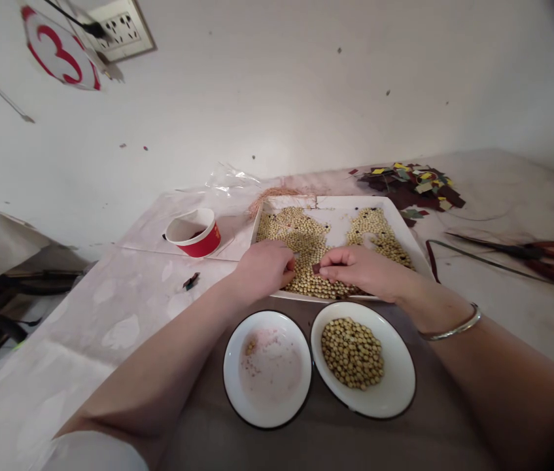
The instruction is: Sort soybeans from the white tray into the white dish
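Observation:
A shallow white tray (427, 265) holds many small round yellowish pieces that look like beans or beads (301, 229), with a few dark bits among them. My left hand (267, 265) rests over its near left part, fingers curled and pressed together; what they hold, if anything, is hidden. Facing it, my right hand (355, 268) pinches a small flat dark reddish-brown piece (316, 268) between thumb and fingertips, just above the yellowish pieces. In front of the tray, a dark-rimmed white dish (264, 418) has a few bits in it. Beside that, another white dish (399, 386) contains a pile of larger yellowish round pieces.
A red and white paper cup (199, 246) stands left of the tray, near a small dark scrap (191, 281). Clear plastic (230, 178) and copper-coloured strands (277, 193) lie behind. At right are coloured flat scraps (414, 185) and red-handled scissors or pliers (551, 252).

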Available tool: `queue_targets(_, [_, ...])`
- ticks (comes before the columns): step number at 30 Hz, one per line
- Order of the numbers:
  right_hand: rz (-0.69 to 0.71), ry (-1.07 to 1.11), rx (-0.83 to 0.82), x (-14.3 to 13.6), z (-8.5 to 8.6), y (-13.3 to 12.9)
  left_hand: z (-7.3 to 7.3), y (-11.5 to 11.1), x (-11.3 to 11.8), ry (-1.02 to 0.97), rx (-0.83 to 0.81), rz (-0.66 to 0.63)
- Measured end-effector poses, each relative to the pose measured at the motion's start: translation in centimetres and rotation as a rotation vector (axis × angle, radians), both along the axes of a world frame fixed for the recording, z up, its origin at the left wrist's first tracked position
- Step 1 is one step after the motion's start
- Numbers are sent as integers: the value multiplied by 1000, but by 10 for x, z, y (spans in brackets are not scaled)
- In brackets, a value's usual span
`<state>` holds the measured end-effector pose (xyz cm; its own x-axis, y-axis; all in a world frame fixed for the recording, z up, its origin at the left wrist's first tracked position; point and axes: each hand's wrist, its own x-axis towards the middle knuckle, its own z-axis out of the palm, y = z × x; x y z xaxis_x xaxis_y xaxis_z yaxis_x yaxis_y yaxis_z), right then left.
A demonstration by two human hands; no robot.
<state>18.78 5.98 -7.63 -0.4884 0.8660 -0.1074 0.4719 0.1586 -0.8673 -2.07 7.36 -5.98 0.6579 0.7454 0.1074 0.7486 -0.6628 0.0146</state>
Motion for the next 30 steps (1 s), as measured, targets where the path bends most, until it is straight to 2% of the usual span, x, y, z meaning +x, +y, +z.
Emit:
queue_targets(7, [0,9,-4,-1,0,0,0,-2,1,-1,6,49])
queue_targets(15, [-3,-12,18,0,-1,1,-2,-1,2,-17,-2,33])
queue_targets(20, [-4,-7,7,0,2,0,7,-5,5,-108,-2,31])
queue_targets(25, [23,-1,32,0,4,0,16,-14,14,-312,13,-94])
queue_targets(30, [34,11,34,1,3,0,11,-18,21,-277,74,-171])
